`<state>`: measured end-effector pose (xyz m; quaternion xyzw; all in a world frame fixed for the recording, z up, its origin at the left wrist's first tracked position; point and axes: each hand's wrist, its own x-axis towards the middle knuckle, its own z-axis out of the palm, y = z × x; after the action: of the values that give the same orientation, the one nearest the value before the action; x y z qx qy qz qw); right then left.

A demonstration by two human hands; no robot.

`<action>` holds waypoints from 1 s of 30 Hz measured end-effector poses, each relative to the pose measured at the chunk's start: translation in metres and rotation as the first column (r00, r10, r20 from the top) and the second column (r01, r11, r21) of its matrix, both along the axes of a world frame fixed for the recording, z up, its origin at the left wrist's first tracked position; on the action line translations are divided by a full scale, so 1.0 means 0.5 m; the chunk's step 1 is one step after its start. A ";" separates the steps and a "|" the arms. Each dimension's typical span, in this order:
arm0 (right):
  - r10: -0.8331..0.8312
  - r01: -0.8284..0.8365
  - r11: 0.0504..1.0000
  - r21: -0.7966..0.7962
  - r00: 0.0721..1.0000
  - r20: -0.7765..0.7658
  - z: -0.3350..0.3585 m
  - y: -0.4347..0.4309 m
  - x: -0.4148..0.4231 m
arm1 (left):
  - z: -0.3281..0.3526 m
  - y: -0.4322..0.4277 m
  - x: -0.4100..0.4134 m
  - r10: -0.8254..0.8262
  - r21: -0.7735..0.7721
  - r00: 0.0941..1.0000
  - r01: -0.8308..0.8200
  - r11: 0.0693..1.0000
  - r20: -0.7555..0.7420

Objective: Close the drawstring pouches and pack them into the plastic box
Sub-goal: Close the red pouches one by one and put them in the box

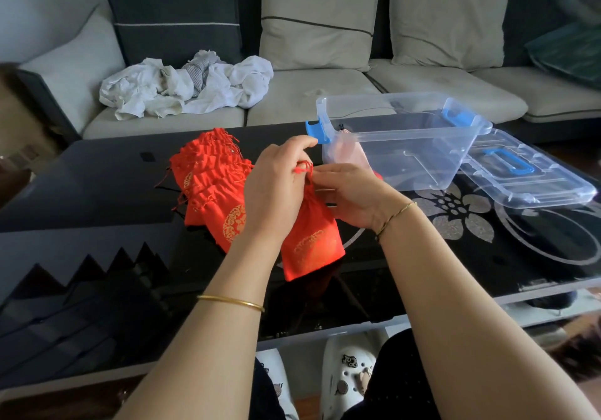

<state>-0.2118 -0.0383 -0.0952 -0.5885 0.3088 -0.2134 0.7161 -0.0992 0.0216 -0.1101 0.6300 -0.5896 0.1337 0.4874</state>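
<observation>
A red drawstring pouch [310, 240] with a gold pattern hangs over the black table, its neck gathered. My left hand [276, 188] pinches the red cord at its top. My right hand [354, 196] grips the pouch's neck from the right. A pile of several more red pouches [211, 182] lies on the table to the left of my hands. The clear plastic box [403, 143] with blue latches stands open behind my right hand. A pale pouch [344, 152] shows through its left wall.
The box's clear lid [527, 172] with a blue handle lies flat to the right of the box. The glass table [97, 191] is black with a silver flower print. Behind it stands a sofa with crumpled white cloth [185, 87].
</observation>
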 end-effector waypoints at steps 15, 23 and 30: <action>-0.492 0.493 0.870 0.014 0.864 0.112 0.023 -0.005 -0.004 | 0.018 0.004 0.002 -0.070 0.066 0.758 0.148 0.987 -0.648; -0.579 0.255 0.679 0.689 0.763 0.287 -0.009 -0.021 -0.013 | 0.021 0.002 0.003 0.145 0.179 0.564 0.004 0.984 -0.813; -0.620 0.404 0.657 0.637 0.770 0.151 -0.029 -0.025 -0.005 | 0.041 0.010 -0.021 -0.137 -0.070 0.309 0.219 0.973 -0.941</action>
<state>-0.2144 -0.0508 -0.1098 -0.1839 0.3785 -0.4102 0.8091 -0.1095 0.0267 -0.0898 0.5386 -0.2693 -0.3302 0.7269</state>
